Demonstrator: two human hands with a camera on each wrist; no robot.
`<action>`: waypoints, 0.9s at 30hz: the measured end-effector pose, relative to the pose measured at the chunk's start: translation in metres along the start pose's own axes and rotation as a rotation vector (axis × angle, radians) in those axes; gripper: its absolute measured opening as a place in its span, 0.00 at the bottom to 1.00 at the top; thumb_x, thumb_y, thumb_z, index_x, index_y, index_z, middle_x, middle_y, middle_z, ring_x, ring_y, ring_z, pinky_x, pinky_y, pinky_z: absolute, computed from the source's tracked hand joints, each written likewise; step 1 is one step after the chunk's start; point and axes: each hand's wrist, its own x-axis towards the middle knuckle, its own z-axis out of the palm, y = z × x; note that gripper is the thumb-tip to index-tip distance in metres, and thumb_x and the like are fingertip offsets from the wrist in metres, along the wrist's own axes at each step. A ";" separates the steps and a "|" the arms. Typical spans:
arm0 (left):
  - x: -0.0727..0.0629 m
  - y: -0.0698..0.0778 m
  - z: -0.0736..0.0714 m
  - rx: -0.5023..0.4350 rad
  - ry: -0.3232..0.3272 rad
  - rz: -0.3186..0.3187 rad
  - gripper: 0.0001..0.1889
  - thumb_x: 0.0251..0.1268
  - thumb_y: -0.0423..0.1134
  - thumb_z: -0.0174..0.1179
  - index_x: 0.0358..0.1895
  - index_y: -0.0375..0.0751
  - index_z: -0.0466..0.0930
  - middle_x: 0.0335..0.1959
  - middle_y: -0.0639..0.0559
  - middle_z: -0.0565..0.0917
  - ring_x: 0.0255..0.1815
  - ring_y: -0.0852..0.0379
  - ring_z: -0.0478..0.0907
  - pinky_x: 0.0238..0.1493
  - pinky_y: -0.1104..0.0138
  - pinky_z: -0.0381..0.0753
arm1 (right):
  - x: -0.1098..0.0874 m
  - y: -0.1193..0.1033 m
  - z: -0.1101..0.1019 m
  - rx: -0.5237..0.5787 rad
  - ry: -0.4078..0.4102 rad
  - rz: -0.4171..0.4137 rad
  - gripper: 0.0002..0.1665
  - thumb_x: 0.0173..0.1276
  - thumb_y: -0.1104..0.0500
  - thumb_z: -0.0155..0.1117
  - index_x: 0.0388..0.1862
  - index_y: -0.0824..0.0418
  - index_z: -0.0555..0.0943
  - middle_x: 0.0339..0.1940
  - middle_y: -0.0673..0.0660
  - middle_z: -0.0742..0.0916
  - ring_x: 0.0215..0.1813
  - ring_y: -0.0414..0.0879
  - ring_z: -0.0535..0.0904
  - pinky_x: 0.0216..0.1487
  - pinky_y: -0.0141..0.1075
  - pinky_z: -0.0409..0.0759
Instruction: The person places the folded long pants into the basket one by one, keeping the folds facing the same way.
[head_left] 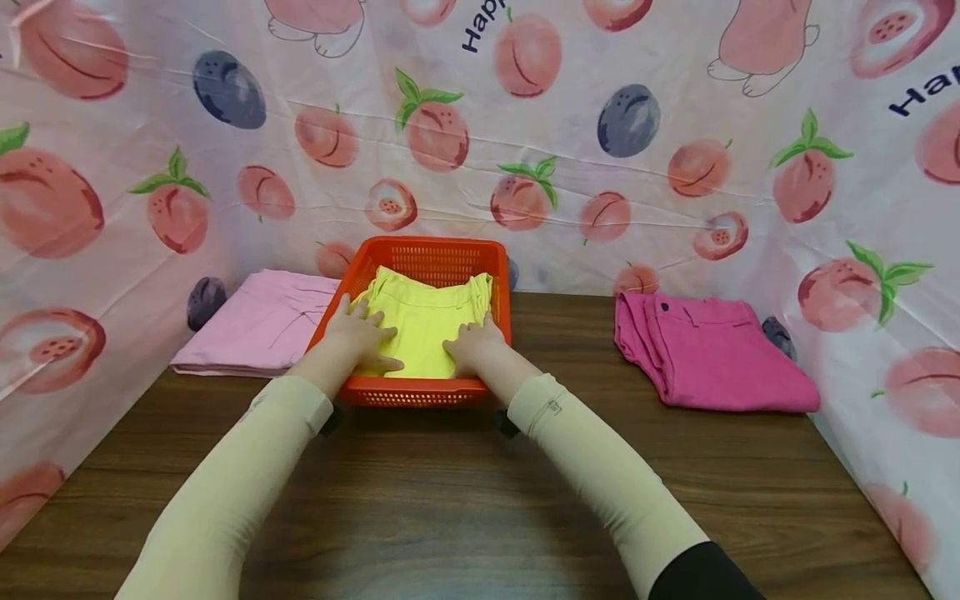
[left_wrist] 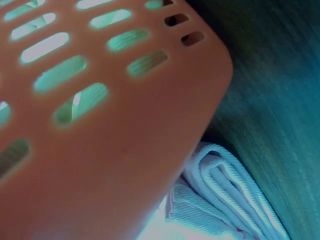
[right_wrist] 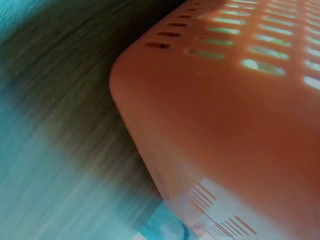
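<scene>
Folded yellow pants point(head_left: 427, 321), waistband toward the back, lie inside an orange plastic basket point(head_left: 420, 392) in the head view. My left hand point(head_left: 356, 337) rests on their left side with its fingers spread. On the right side of the cloth, my right hand point(head_left: 480, 343) touches it near the basket's right wall, fingers loosely extended. Both forearms reach over the basket's front part. The left wrist view is filled mostly by the slotted basket wall point(left_wrist: 130, 130). Slots and a smooth corner of the basket point(right_wrist: 210, 110) show in the right wrist view; the hands are outside both wrist views.
Folded light pink pants point(head_left: 255, 321) lie left of the basket, close by its wall. Folded hot pink pants point(head_left: 720, 350) lie at the right of the wooden table point(head_left: 420, 500). A peach-printed cloth point(head_left: 555, 108) hangs behind and along both sides.
</scene>
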 end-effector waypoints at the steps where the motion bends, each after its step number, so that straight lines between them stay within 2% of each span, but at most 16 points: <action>1: 0.000 0.000 -0.001 -0.011 -0.011 -0.005 0.38 0.62 0.67 0.51 0.69 0.46 0.68 0.71 0.35 0.61 0.72 0.29 0.43 0.66 0.37 0.33 | 0.000 -0.001 0.000 0.004 -0.001 0.007 0.40 0.67 0.36 0.56 0.75 0.44 0.61 0.73 0.59 0.65 0.73 0.54 0.56 0.71 0.56 0.42; 5: 0.000 0.003 -0.003 -0.034 -0.041 -0.022 0.38 0.62 0.67 0.51 0.70 0.47 0.67 0.71 0.34 0.59 0.72 0.27 0.41 0.66 0.37 0.32 | -0.001 -0.003 -0.001 0.024 0.003 0.039 0.39 0.67 0.38 0.58 0.75 0.44 0.62 0.74 0.58 0.64 0.73 0.54 0.56 0.71 0.55 0.41; 10: -0.001 0.005 -0.006 -0.034 -0.048 -0.028 0.39 0.62 0.67 0.51 0.70 0.47 0.67 0.71 0.34 0.59 0.71 0.26 0.41 0.66 0.37 0.32 | -0.002 -0.005 -0.001 0.028 0.000 0.058 0.41 0.67 0.38 0.58 0.76 0.44 0.60 0.75 0.59 0.62 0.74 0.54 0.55 0.71 0.55 0.40; 16: 0.000 0.004 -0.004 -0.048 -0.031 -0.031 0.39 0.62 0.67 0.51 0.70 0.46 0.67 0.71 0.34 0.59 0.71 0.26 0.41 0.66 0.38 0.32 | -0.001 -0.003 0.000 0.027 0.012 0.051 0.41 0.66 0.37 0.58 0.75 0.45 0.60 0.74 0.59 0.63 0.74 0.55 0.55 0.71 0.56 0.41; 23: 0.004 0.001 0.002 -0.086 -0.005 -0.023 0.39 0.61 0.67 0.53 0.69 0.45 0.68 0.72 0.34 0.58 0.72 0.27 0.40 0.65 0.37 0.29 | -0.001 -0.002 0.002 0.016 0.076 0.017 0.39 0.64 0.37 0.61 0.72 0.44 0.67 0.69 0.58 0.71 0.70 0.58 0.60 0.70 0.58 0.44; 27: 0.007 -0.001 0.006 -0.116 0.024 -0.019 0.38 0.61 0.66 0.54 0.67 0.43 0.70 0.70 0.33 0.60 0.71 0.27 0.41 0.65 0.37 0.29 | -0.001 0.000 0.002 0.048 0.142 0.010 0.41 0.60 0.30 0.60 0.70 0.45 0.70 0.63 0.55 0.78 0.66 0.57 0.67 0.69 0.60 0.46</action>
